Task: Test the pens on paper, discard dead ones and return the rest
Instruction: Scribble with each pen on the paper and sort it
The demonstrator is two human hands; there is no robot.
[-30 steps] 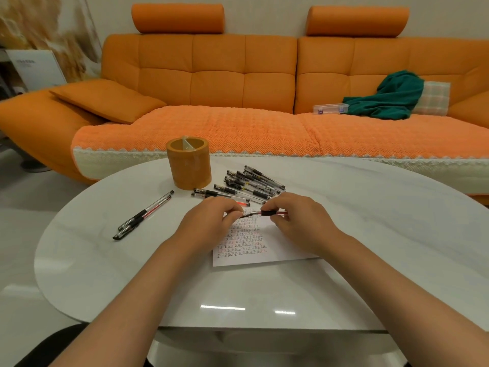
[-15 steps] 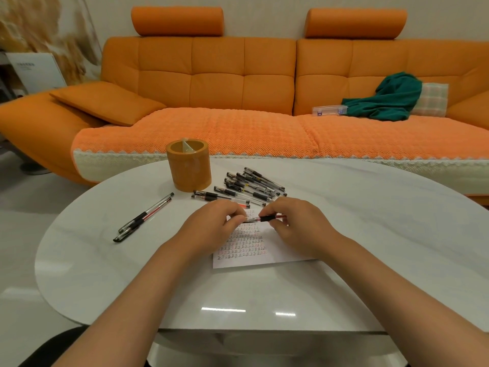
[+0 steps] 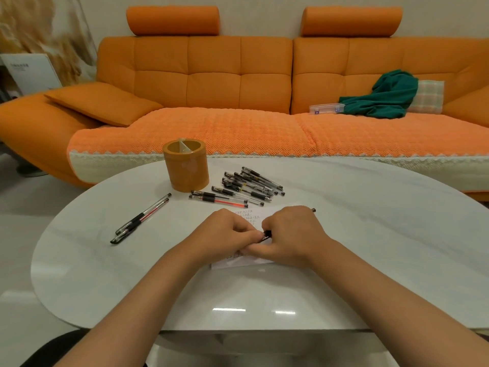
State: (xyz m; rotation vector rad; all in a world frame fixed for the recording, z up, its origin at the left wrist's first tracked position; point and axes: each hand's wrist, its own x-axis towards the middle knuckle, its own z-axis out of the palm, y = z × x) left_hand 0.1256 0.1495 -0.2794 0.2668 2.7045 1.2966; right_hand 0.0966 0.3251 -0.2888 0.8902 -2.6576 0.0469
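We see the pen (image 3: pixel 267 235) running through the right hand (image 3: pixel 291 235), whose fingers curl round it. Only a dark stretch shows between the hands, and its back end pokes out past the knuckles. The left hand (image 3: pixel 225 234) pinches that dark stretch with curled fingertips; we cannot tell whether it grips a cap or the tip. Both hands rest on the paper (image 3: pixel 248 215) in the middle of the desk (image 3: pixel 370 234), hiding most of it. The pile (image 3: pixel 251 185) lies toward the far edge beside the holder (image 3: pixel 186 165); two pens (image 3: pixel 140 219) lie toward the left edge.
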